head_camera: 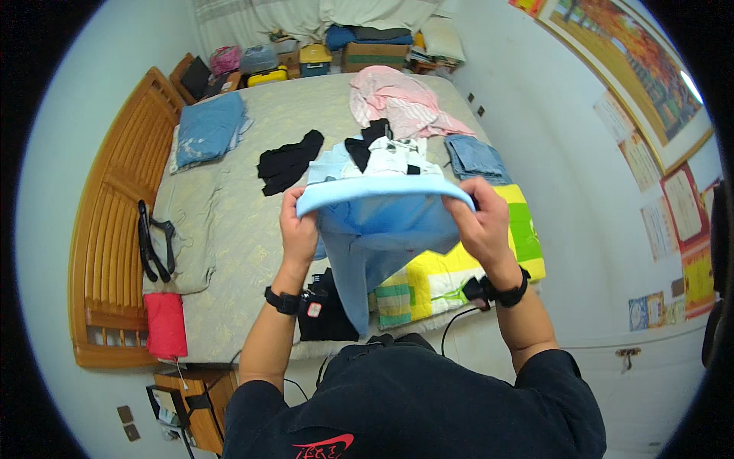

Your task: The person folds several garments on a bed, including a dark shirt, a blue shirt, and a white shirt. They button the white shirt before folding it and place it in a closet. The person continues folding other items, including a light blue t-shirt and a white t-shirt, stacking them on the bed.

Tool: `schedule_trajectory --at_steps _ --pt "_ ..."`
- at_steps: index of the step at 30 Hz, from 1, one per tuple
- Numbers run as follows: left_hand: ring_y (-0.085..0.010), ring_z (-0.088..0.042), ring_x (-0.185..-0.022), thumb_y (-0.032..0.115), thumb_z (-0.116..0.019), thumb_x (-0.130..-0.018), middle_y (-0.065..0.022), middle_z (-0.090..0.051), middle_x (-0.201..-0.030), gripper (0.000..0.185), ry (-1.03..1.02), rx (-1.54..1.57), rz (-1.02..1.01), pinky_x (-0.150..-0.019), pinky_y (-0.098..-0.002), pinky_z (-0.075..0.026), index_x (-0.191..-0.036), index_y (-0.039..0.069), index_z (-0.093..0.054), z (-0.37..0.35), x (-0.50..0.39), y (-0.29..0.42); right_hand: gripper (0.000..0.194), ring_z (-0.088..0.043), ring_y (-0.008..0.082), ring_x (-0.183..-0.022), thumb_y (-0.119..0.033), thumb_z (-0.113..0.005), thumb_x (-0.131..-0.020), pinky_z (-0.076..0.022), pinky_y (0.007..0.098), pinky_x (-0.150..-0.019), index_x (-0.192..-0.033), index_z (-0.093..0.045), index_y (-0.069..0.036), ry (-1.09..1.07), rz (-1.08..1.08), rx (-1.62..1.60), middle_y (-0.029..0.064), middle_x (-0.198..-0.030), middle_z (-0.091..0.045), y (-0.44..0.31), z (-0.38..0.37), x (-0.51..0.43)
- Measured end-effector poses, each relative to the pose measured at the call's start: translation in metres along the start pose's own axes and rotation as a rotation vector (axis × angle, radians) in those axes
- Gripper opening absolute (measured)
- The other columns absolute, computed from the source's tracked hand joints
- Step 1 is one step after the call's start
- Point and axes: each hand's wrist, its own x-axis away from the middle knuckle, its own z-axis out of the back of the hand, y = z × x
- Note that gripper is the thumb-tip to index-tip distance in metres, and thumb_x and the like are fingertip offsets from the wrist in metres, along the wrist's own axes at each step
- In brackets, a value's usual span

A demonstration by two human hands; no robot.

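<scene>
A light blue cloth garment (367, 229) hangs above the bed, its thick upper edge stretched between my two hands. My left hand (298, 226) grips the left end of that edge, and my right hand (479, 221) grips the right end. One long tapered part of the garment dangles down near my body. Behind it on the bed lie white clothes (395, 158) with black pieces, partly hidden by the blue cloth. A folded black garment (327, 315) lies below my left hand. Beneath my right hand is a folded yellow, green and white quilt (441, 275).
The bed (235, 241) carries a black garment (289, 162), pink striped cloth (395, 100), folded jeans (476, 158), a blue pillow (211, 127), black hangers (155, 241) and a red cloth item (166, 326). A wooden headboard (126, 229) stands left; boxes (375, 59) line the far end.
</scene>
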Motion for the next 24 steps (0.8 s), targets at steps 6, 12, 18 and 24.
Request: schedule_trajectory --at_steps 6,12,18,24 --pt "-0.0243 -0.059 -0.119 0.071 -0.050 -0.093 -0.0140 -0.062 -0.130 0.080 -0.547 0.364 0.092 -0.103 -0.0372 -0.045 -0.131 0.001 -0.057 -0.033 0.085 -0.039 0.010 -0.055 0.0072 -0.067 -0.011 -0.069 -0.089 -0.0439 0.0246 -0.060 -0.088 -0.065 -0.002 -0.220 -0.181 -0.174 0.0034 -0.076 -0.064 -0.005 0.073 0.069" --pt "-0.0257 -0.067 -0.103 0.014 -0.075 -0.083 -0.0150 -0.070 -0.107 0.037 -0.515 0.013 -0.048 -0.091 -0.0377 -0.051 -0.116 -0.002 -0.067 -0.072 0.107 0.069 0.012 -0.052 0.0075 -0.076 -0.015 -0.069 -0.084 -0.0407 0.0222 -0.070 -0.089 -0.063 -0.005 -0.001 -0.248 -0.357 -0.0013 -0.082 -0.060 0.012 0.188 0.052" --pt "-0.0269 -0.070 -0.073 0.009 -0.071 -0.081 -0.0150 -0.071 -0.088 0.016 -0.318 -0.390 -0.339 -0.065 -0.0332 -0.054 -0.094 0.001 -0.073 -0.202 0.076 0.110 0.012 -0.052 0.0055 -0.076 -0.014 -0.070 -0.090 -0.0427 0.0217 -0.069 -0.094 -0.064 -0.005 -0.011 -0.212 -0.255 -0.0033 -0.082 -0.060 0.124 0.269 -0.018" --pt "-0.0380 -0.067 -0.103 0.041 -0.072 -0.087 -0.0221 -0.069 -0.116 0.051 -0.040 -0.756 0.115 -0.085 -0.0436 -0.052 -0.123 0.006 -0.068 -0.276 -0.024 -0.111 0.043 -0.064 0.0295 -0.089 -0.039 -0.074 -0.086 -0.0508 0.0384 -0.081 -0.104 -0.065 -0.001 -0.059 -0.321 0.144 0.0175 -0.097 -0.068 0.395 0.177 -0.064"
